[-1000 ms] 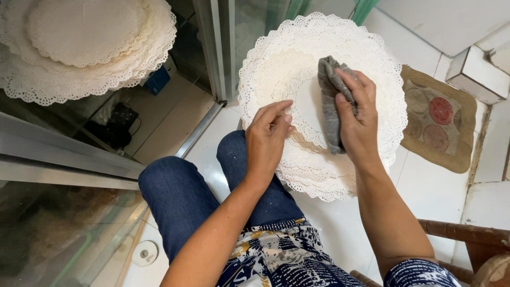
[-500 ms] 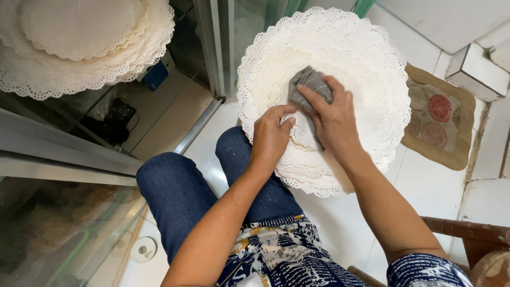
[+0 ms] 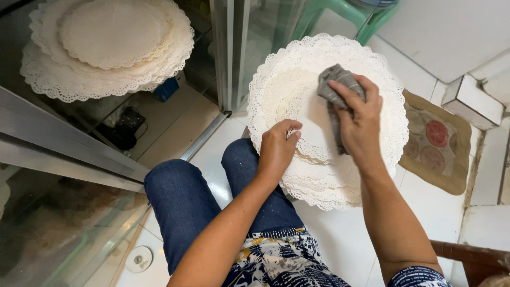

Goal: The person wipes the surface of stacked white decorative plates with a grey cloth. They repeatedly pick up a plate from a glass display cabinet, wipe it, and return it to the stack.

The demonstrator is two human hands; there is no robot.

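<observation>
A stack of round white lace-edged paper doilies (image 3: 297, 79) rests on my knees, which are in blue jeans. My right hand (image 3: 361, 125) grips a grey cloth (image 3: 336, 85) and presses it on the top doily, right of centre. My left hand (image 3: 277, 149) pinches the near left edge of the stack, with its fingers curled onto the paper. Both forearms reach out from the bottom of the view.
A second pile of white doilies (image 3: 111, 48) lies on a glass shelf at the upper left, with a metal frame (image 3: 69, 143) below it. A brown floor mat (image 3: 438, 143) with red circles lies at the right. Green stool legs (image 3: 366, 18) stand beyond the stack.
My right hand slid the cloth left across the doily and then back up and to the right. My left hand shifted from the doily's left side to its near edge.
</observation>
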